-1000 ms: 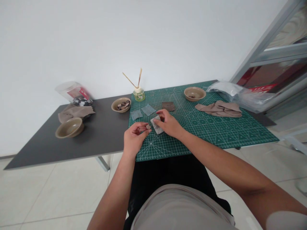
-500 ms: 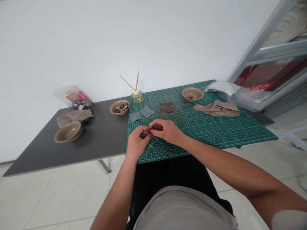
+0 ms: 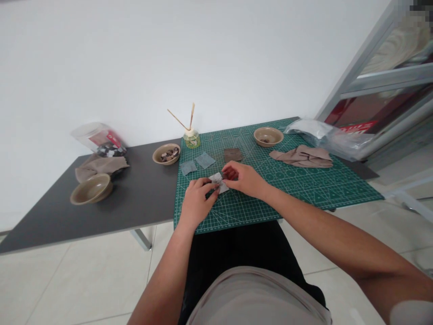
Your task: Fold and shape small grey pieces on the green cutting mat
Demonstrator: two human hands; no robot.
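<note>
Over the green cutting mat [image 3: 304, 189], my left hand [image 3: 196, 203] and my right hand [image 3: 245, 179] meet on a small pale grey square piece [image 3: 216, 181]. Fingers of both hands pinch its edges, one hand on each side. Just beyond lie two grey squares [image 3: 196, 163] and a brown square [image 3: 232, 155] flat on the mat. A tan bowl of small brown pieces [image 3: 166, 154] stands left of the mat on the dark table [image 3: 135, 198].
A glass reed diffuser [image 3: 191, 137] stands at the mat's far left corner. A second tan bowl [image 3: 268, 136], beige cloth [image 3: 302, 155] and a plastic bag [image 3: 324, 133] lie at the far right. An empty bowl [image 3: 90, 188], cloth and a plastic jar [image 3: 99, 140] sit at the left.
My left hand, first apart and pinching a small piece, has come together with my right hand on the pale square. The view has shifted slightly.
</note>
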